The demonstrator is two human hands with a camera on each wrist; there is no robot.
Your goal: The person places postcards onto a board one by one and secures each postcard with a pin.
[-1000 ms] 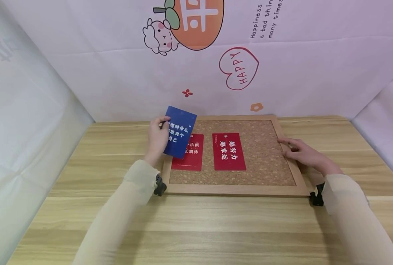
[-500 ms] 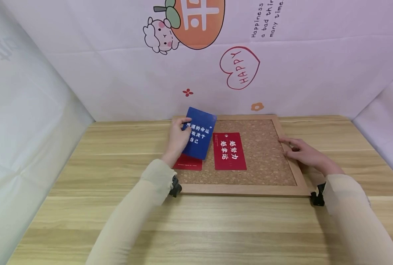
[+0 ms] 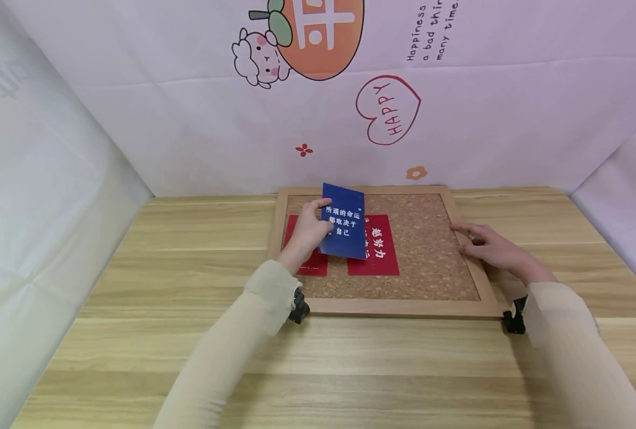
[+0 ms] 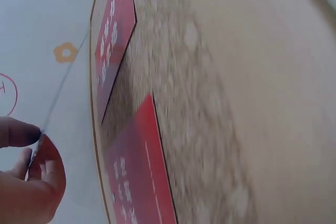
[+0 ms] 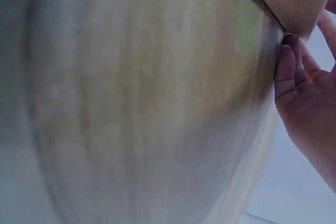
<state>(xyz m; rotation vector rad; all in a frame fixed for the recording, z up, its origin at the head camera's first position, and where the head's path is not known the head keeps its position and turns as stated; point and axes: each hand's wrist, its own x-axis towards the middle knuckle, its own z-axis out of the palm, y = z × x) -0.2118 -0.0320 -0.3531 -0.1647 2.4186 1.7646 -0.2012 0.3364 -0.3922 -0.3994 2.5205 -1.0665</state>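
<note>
My left hand (image 3: 303,237) pinches a blue card (image 3: 347,241) with white Chinese writing by its left edge. Raised over a wood-framed cork board (image 3: 430,256), the card overlaps a red card (image 3: 384,263) in the head view. Another red card (image 3: 316,266) lies farther left on the cork, partly hidden by the hand. Edge-on, the blue card shows as a thin line in the left wrist view, between thumb and fingers (image 4: 18,132). My right hand (image 3: 497,249) grips the board's right frame side, some fingers (image 5: 287,64) curled against its outer edge.
The board lies on a wood-grain table (image 3: 350,375), its far side near a white printed backdrop (image 3: 189,131). White cloth (image 3: 39,196) hangs at the left, and more stands at the right. Dark wrist mounts (image 3: 299,307) sit at the cuffs.
My left hand has carried the blue card rightward, from over the left red card to between the two red cards, and turned it more upright. The right hand and board stay put.
</note>
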